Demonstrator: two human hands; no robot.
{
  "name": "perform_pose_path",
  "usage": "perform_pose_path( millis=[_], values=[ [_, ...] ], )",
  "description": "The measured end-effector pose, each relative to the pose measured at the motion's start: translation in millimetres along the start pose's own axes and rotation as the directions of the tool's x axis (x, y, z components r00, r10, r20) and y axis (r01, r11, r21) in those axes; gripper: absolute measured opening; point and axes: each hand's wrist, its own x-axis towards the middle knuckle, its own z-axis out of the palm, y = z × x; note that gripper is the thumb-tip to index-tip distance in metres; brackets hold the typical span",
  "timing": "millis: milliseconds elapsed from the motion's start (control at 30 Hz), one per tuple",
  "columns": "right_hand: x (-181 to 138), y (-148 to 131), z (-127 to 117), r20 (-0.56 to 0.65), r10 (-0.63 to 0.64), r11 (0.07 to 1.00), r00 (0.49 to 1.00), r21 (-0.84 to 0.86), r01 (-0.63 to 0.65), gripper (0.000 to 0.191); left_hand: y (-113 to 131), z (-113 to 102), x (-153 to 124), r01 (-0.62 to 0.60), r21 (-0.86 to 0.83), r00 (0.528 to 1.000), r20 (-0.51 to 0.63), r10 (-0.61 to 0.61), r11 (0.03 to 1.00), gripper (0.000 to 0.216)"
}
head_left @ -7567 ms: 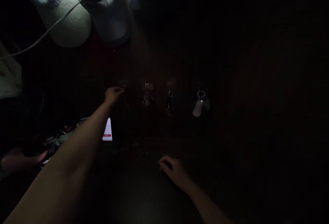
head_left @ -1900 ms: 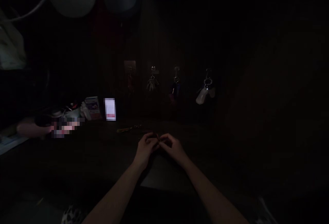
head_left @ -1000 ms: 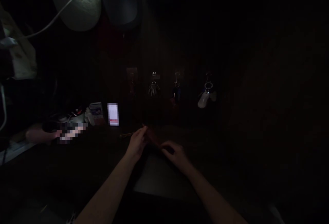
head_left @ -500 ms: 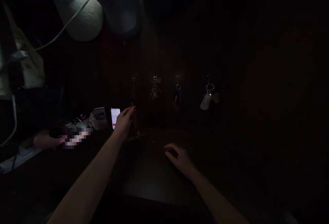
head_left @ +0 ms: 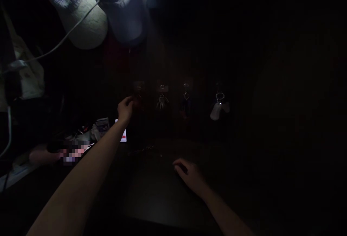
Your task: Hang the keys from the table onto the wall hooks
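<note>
Hands separating: left hand point(head_left: 125, 108) reaching leftmost wall hook point(head_left: 138, 90), hold unclear in dark; right hand point(head_left: 189, 175) resting on desk point(head_left: 151, 200) below hook, hold unclear too.

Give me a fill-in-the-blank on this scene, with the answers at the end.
The left hand is nearest the ____ hook on the dark wall.
A bunch of ____ hangs from the second hook.
The phone is partly hidden behind the left ____.
Two ____ hang at the top of the view, with a white cable across one.

Missing words: leftmost; keys; forearm; caps.
</note>
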Motion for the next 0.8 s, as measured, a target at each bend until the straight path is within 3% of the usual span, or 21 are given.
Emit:
perform_pose_path(
  millis=[167,533,800],
  values=[
    [0.3,-0.2,-0.2,-0.001,-0.013,1.000,1.000,0.005,0.013,0.019,10.4,11.7,17.1,-0.004,0.046,1.000,0.015,0.003,0.999,0.030],
    [1.0,-1.9,0.3,-0.012,-0.007,1.000,1.000,-0.003,0.007,0.016,22.4,23.8,25.1,-0.010,0.276,0.998,0.055,-0.005,0.961,0.023],
    [1.4,-1.9,-0.3,-0.012,-0.022,1.000,1.000,-0.005,0.022,0.016,21.0,31.5,17.6,0.145,0.361,0.986,0.025,-0.164,0.921,0.034]
  ],
)
